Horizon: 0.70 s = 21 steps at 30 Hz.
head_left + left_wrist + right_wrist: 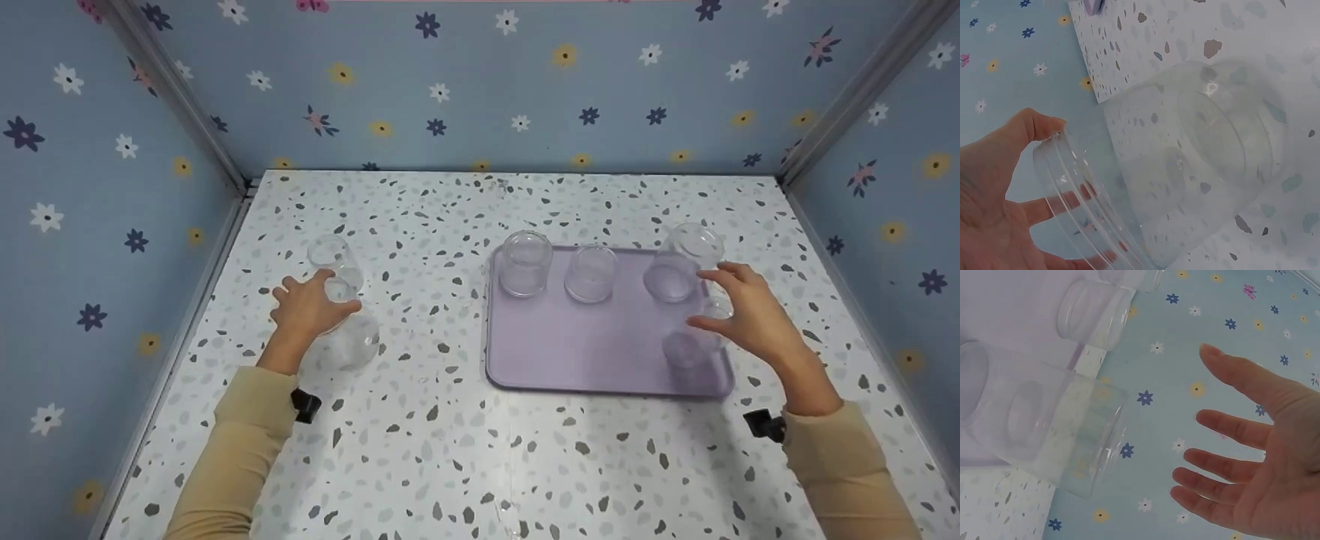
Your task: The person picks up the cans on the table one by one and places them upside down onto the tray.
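Note:
My left hand [306, 306] grips the rim of a clear jar [354, 343] from above; the jar stands on the speckled table. In the left wrist view, its thumb touches the rim of that jar [1224, 135], with the other fingers seen through the clear wall. A second clear jar [335, 259] stands just behind. Over at the right, my right hand [757, 319] is spread beside a clear jar [694, 341] on the purple tray [570, 352]. The right wrist view shows a gap between its fingers [1230, 427] and the nearest jar [1055, 422].
Along the tray's back edge stand more clear jars: one at the left [526, 262], one in the middle [592, 274] and one at the right [681, 262]. Flower-patterned panels [480, 82] enclose the speckled table [420, 450] at the back and sides.

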Each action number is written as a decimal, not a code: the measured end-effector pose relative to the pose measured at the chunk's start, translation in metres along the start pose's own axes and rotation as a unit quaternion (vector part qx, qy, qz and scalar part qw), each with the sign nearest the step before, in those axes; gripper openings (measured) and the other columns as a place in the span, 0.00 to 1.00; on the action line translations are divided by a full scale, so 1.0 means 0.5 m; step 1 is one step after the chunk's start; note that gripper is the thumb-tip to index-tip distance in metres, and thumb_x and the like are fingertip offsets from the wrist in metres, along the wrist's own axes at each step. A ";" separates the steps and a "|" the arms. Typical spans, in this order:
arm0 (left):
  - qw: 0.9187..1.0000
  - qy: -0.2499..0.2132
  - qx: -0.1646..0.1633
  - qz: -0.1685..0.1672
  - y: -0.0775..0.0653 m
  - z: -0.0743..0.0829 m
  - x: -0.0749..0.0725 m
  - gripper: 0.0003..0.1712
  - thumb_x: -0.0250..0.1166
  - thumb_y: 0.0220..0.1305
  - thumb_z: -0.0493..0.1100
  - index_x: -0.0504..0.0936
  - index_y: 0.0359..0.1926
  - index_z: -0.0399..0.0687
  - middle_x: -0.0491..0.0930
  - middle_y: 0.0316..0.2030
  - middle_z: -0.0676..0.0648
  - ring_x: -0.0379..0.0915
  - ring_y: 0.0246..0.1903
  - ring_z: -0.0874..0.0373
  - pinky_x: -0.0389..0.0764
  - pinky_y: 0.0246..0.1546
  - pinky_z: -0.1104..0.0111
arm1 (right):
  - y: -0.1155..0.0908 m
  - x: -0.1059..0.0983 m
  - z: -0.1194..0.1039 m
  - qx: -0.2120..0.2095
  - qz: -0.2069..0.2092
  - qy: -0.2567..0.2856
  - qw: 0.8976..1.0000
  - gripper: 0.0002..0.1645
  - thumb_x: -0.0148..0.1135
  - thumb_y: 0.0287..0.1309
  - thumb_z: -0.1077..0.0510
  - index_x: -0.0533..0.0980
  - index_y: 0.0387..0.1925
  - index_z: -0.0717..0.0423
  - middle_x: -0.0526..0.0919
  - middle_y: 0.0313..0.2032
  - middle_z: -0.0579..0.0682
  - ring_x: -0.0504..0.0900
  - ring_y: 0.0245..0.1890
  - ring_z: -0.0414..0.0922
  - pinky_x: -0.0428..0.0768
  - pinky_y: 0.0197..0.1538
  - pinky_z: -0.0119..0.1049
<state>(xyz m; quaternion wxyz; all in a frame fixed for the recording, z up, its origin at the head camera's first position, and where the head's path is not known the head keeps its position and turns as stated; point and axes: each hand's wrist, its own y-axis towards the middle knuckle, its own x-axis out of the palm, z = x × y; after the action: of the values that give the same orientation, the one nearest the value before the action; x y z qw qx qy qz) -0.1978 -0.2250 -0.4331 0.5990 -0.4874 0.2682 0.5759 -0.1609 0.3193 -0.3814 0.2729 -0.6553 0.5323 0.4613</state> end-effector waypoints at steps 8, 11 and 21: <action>0.999 -0.037 0.021 0.033 -0.015 0.023 0.007 0.41 0.60 0.51 0.59 0.58 0.62 0.46 0.53 0.51 0.22 0.50 0.50 0.30 0.63 0.40 0.40 | 0.002 0.014 -0.025 -0.041 0.050 0.007 0.998 0.32 0.70 0.40 0.63 0.69 0.50 0.69 0.63 0.51 0.71 0.62 0.51 0.66 0.64 0.47 0.59; 0.996 -0.061 0.038 0.057 -0.019 0.030 0.014 0.41 0.61 0.51 0.59 0.59 0.62 0.46 0.55 0.50 0.23 0.52 0.47 0.32 0.64 0.40 0.43 | 0.004 0.024 -0.027 -0.058 0.073 0.013 0.996 0.33 0.70 0.39 0.65 0.68 0.50 0.69 0.66 0.50 0.69 0.64 0.50 0.63 0.65 0.47 0.56; 0.975 -0.155 0.091 0.134 -0.029 0.048 0.058 0.39 0.63 0.50 0.60 0.63 0.60 0.49 0.59 0.47 0.28 0.56 0.43 0.38 0.64 0.38 0.49 | 0.014 0.059 -0.028 -0.065 0.116 0.058 0.989 0.37 0.70 0.39 0.64 0.66 0.54 0.68 0.67 0.51 0.63 0.66 0.51 0.58 0.64 0.51 0.53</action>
<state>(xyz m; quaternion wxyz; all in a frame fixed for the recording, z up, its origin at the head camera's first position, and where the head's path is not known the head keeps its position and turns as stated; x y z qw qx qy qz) -0.1841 -0.1892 -0.4454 0.5929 -0.2952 0.2864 0.6924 -0.1630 0.2924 -0.4010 0.1424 -0.6312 0.5886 0.4845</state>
